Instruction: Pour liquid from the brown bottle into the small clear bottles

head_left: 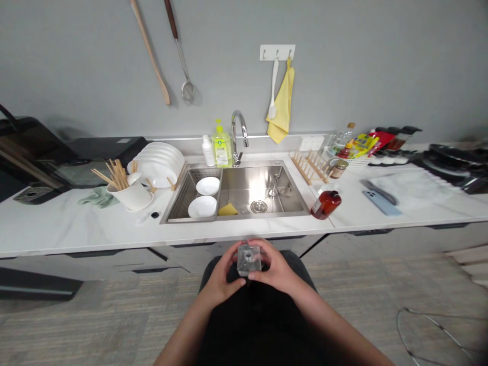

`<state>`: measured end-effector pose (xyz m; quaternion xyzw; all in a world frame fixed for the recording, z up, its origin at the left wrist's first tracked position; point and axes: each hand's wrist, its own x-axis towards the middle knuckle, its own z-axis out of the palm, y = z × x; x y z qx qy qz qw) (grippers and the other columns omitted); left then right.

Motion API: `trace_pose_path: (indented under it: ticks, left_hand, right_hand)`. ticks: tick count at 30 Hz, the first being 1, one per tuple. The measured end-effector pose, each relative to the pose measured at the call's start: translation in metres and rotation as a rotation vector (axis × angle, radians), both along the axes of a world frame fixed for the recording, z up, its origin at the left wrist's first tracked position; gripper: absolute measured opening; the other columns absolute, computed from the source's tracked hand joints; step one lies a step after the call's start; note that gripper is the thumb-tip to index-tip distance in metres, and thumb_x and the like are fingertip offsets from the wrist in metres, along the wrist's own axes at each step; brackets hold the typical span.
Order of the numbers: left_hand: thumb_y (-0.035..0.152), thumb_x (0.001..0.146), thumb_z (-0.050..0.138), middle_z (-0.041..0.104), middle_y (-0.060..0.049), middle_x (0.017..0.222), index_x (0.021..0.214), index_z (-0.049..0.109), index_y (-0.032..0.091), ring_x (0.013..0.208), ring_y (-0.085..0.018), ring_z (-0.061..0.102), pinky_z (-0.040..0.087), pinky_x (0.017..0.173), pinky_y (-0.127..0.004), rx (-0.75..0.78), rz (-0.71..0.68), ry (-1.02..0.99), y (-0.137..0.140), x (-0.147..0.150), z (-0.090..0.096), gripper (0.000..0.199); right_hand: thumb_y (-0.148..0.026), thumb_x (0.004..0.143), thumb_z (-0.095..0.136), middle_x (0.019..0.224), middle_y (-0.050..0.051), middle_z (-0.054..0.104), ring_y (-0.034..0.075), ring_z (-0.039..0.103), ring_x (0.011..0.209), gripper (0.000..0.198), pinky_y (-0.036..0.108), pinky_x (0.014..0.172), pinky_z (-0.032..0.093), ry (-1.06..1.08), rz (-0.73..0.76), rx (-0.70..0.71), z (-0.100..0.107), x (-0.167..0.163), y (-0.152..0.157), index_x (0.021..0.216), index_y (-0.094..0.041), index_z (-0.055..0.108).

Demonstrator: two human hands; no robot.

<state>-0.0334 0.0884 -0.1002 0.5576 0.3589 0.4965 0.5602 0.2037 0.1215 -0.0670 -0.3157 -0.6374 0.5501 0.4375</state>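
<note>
Between both hands, in front of my body and below the counter's front edge, is a small clear square container (249,260), see-through like glass or plastic. My left hand (224,277) grips its left side, thumb at the near corner. From the right, my right hand (273,267) closes on it with the thumb along the near edge and fingers behind. Its underside is hidden. Beyond the hands lies the steel sink (244,185), with two white bowls (202,207) in the basket on its left and a yellow cloth (227,209) beside them.
On the counter, a brown bottle (326,204) stands right of the sink, near a wooden rack (310,166) and a phone (381,202). To the left are a chopstick holder (131,195) and racked white plates (160,160). Soap (221,147) stands by the faucet (237,134).
</note>
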Motion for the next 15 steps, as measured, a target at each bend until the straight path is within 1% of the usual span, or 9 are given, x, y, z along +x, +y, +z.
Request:
trace_pose_path:
  ticks: [3,5,7,12,15]
  left_hand:
    - [0.039,0.074,0.107,0.06,-0.02,0.172,0.166,0.061,0.028,0.157,-0.045,0.061,0.049,0.133,-0.063,-0.07,0.045,0.007,0.001,0.004,0.008,0.103]
    - [0.038,0.072,0.108,0.064,-0.02,0.169,0.16,0.066,0.026,0.152,-0.045,0.067,0.053,0.129,-0.063,-0.102,0.093,0.014,0.003,0.007,0.014,0.099]
    - [0.038,0.071,0.109,0.068,-0.02,0.164,0.156,0.068,0.025,0.147,-0.043,0.07,0.056,0.127,-0.062,-0.125,0.102,0.001,0.004,0.01,0.017,0.096]
    - [0.04,0.064,0.112,0.078,-0.019,0.146,0.146,0.071,0.024,0.135,-0.042,0.078,0.062,0.119,-0.061,-0.151,0.108,-0.041,0.003,0.016,0.014,0.093]
    - [0.041,0.064,0.112,0.079,-0.019,0.143,0.143,0.07,0.024,0.132,-0.041,0.079,0.063,0.116,-0.06,-0.138,0.107,-0.045,0.002,0.015,0.01,0.092]
  right_hand:
    - [-0.047,0.079,0.106,0.159,0.013,0.063,0.036,0.071,0.142,0.078,0.048,0.108,0.068,0.036,0.007,-0.019,0.002,0.0,-0.001,0.147,-0.033,0.07]
    - [-0.049,0.077,0.107,0.159,0.013,0.063,0.036,0.071,0.142,0.079,0.048,0.109,0.068,0.044,-0.001,-0.04,0.001,0.0,-0.002,0.146,-0.033,0.07]
    - [-0.051,0.076,0.108,0.158,0.013,0.064,0.035,0.072,0.141,0.081,0.049,0.111,0.068,0.045,-0.012,-0.053,0.0,0.0,-0.002,0.146,-0.033,0.07]
    - [-0.051,0.077,0.107,0.16,0.012,0.063,0.035,0.072,0.141,0.085,0.048,0.111,0.068,0.0,-0.009,-0.034,0.003,0.0,-0.006,0.151,-0.035,0.069]
    - [-0.051,0.075,0.108,0.168,0.012,0.057,0.037,0.066,0.149,0.096,0.049,0.111,0.068,-0.088,-0.001,0.011,0.006,0.008,-0.007,0.159,-0.037,0.065]
